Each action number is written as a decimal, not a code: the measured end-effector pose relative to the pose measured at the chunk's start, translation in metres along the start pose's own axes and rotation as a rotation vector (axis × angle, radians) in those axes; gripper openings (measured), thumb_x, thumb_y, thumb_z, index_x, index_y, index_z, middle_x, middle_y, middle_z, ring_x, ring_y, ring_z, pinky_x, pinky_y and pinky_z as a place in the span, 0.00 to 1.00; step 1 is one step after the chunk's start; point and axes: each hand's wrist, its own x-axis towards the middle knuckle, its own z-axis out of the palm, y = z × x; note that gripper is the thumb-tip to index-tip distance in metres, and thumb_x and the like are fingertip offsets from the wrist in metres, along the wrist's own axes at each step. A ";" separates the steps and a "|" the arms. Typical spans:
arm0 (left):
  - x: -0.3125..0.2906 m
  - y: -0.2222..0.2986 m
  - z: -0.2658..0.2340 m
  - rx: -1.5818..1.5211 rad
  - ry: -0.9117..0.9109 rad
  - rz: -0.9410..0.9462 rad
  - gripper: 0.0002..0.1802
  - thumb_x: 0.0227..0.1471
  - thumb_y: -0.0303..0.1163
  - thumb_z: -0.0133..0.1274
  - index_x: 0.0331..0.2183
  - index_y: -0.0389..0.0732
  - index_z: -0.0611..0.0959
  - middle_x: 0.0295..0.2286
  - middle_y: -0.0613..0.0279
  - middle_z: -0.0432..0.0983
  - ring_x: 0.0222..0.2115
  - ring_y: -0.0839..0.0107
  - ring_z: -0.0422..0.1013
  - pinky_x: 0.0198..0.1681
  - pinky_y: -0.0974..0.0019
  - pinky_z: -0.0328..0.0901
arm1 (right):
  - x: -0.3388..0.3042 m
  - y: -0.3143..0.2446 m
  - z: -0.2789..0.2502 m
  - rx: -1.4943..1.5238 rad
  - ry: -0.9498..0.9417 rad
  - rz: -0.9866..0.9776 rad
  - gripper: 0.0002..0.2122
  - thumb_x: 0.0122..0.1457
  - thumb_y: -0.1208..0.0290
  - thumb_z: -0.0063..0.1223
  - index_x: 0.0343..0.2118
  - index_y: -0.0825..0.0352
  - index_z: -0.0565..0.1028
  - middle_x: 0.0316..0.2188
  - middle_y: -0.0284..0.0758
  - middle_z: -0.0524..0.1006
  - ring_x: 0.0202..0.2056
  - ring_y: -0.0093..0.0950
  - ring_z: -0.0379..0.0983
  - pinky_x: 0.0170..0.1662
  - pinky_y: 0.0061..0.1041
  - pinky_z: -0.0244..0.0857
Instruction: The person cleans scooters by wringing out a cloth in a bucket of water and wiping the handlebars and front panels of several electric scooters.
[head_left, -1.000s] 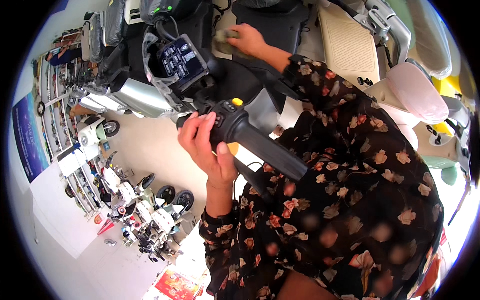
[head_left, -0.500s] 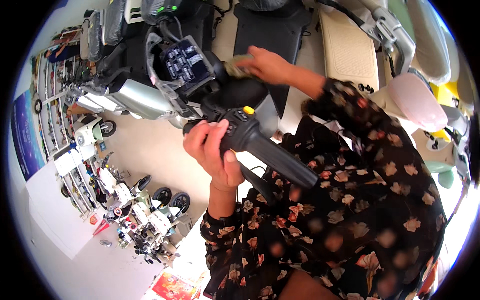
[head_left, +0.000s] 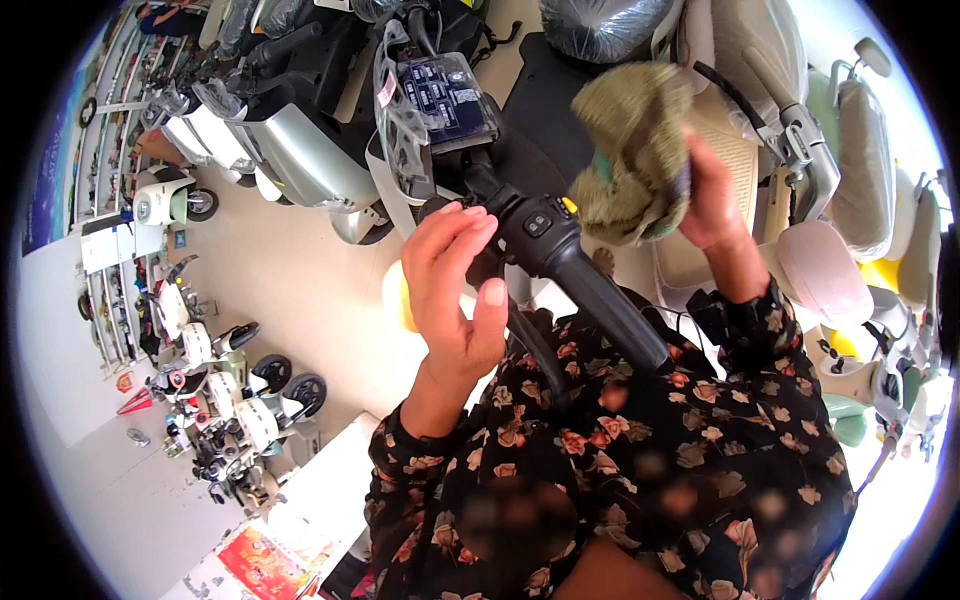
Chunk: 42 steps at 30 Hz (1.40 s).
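A crumpled olive-green cloth [head_left: 632,150] hangs from my right hand [head_left: 712,190], whose fingers are closed on its right side. The cloth is raised above the scooter's black parts, to the right of the handlebar. My left hand [head_left: 455,290] is beside the switch block [head_left: 535,225], fingers stretched and thumb apart; whether its fingertips touch the block cannot be made out. From the block, which has a yellow button, a black rubber handlebar grip [head_left: 615,315] slants down toward my floral top. A black brake lever [head_left: 535,350] runs below the grip. Left of the cloth is a dark display panel [head_left: 447,105] with stickers and loose clear plastic.
More scooters stand close by: a silver one [head_left: 310,155] at left, and one with a pink rounded part [head_left: 825,275] at right. A plastic-wrapped seat [head_left: 605,25] is at the top. Parked white scooters [head_left: 225,400] and wall shelves [head_left: 100,230] line the left side.
My right hand has lifted the cloth away from the scooter's front and carried it right. The left hand's fingers have straightened from their curl at the switch block. The whole view has shifted.
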 end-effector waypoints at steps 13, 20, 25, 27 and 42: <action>-0.007 -0.055 -0.035 -0.399 0.055 -0.256 0.28 0.59 0.37 0.42 0.58 0.33 0.62 0.55 0.52 0.63 0.55 0.59 0.61 0.59 0.54 0.55 | -0.081 -0.007 0.173 -1.662 -0.407 -0.536 0.43 0.48 0.54 0.61 0.63 0.71 0.54 0.61 0.52 0.53 0.61 0.48 0.52 0.60 0.40 0.50; 0.008 -0.126 -0.052 -0.608 0.367 -0.556 0.25 0.56 0.33 0.46 0.54 0.35 0.65 0.49 0.51 0.66 0.48 0.61 0.67 0.52 0.59 0.62 | -0.097 0.075 0.163 -2.059 0.017 -0.103 0.35 0.51 0.67 0.58 0.62 0.64 0.56 0.34 0.41 0.73 0.37 0.37 0.72 0.37 0.34 0.68; 0.031 -0.153 0.007 0.048 0.075 0.005 0.29 0.52 0.31 0.51 0.55 0.40 0.67 0.50 0.47 0.61 0.53 0.52 0.58 0.57 0.53 0.52 | -0.102 0.084 0.152 -2.187 0.162 -0.066 0.30 0.54 0.72 0.53 0.61 0.60 0.58 0.24 0.37 0.73 0.28 0.37 0.72 0.29 0.36 0.66; 0.062 -0.189 0.017 -0.240 0.092 -0.167 0.27 0.52 0.34 0.51 0.54 0.39 0.68 0.49 0.47 0.64 0.51 0.49 0.60 0.56 0.52 0.54 | -0.103 0.080 0.157 -2.148 0.157 -0.045 0.27 0.55 0.73 0.52 0.59 0.61 0.60 0.25 0.39 0.73 0.29 0.39 0.71 0.30 0.38 0.65; 0.040 -0.230 0.020 -0.140 0.179 -0.249 0.24 0.54 0.36 0.51 0.50 0.34 0.71 0.44 0.46 0.67 0.47 0.50 0.64 0.53 0.57 0.57 | -0.101 0.067 0.152 -1.997 0.123 -0.674 0.19 0.46 0.80 0.56 0.45 0.66 0.76 0.28 0.36 0.73 0.29 0.35 0.71 0.32 0.31 0.67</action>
